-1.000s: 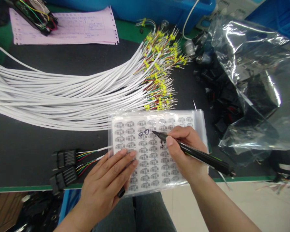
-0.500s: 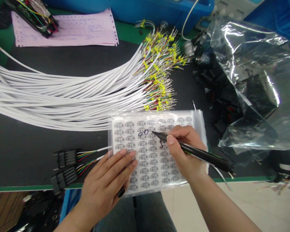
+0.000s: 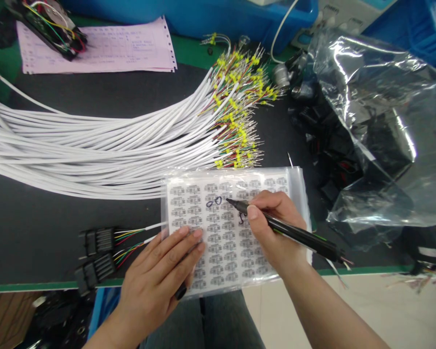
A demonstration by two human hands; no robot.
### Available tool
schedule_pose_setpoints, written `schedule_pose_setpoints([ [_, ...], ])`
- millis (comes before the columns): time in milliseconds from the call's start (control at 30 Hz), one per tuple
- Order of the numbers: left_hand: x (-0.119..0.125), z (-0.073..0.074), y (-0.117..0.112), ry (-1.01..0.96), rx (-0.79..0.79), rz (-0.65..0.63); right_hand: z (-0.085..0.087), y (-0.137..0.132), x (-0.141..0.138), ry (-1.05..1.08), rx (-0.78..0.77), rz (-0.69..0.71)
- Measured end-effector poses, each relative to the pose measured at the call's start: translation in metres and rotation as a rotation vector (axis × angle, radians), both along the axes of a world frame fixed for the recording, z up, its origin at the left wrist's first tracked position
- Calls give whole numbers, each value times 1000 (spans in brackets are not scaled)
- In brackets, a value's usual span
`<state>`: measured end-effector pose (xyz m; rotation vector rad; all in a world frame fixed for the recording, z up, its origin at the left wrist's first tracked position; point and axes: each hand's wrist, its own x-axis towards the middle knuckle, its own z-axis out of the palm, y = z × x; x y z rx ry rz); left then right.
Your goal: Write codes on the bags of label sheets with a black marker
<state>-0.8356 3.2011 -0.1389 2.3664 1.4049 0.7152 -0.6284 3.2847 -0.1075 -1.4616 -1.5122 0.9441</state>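
Note:
A clear plastic bag (image 3: 298,194) lies at the table's front edge, with sheets of small printed labels (image 3: 218,247) inside. My left hand (image 3: 160,271) lies across the bag's left side, fingers stretched forward and pressing it down. From under its little-finger side pokes a black marker cap (image 3: 180,292), mostly hidden. My right hand (image 3: 279,230) grips a black marker (image 3: 301,235), uncapped, its tip at the bag's surface. Two handwritten loops (image 3: 214,201) stand just left of the tip. More black writing (image 3: 241,218) shows below the marker, partly covered by the hand.
White cables (image 3: 131,140) with yellow-tagged bare wire ends (image 3: 240,111) stretch across the table behind the bag. Two black connectors (image 3: 96,257) lie at left. A large clear bag (image 3: 381,126) and black parts lie at right. Pink paper (image 3: 105,51) and a blue bin (image 3: 203,22) are behind.
The whole view has shifted slightly. My right hand keeps the marker near the same spot beside the loops, and my left hand stays on the bag. No new writing is plainly visible.

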Motion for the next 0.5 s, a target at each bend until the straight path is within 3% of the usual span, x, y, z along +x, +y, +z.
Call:
schedule_pose_setpoints([
  [500,1,1,1,-6,2,12,-1,-1,-2,-36,22,-9],
])
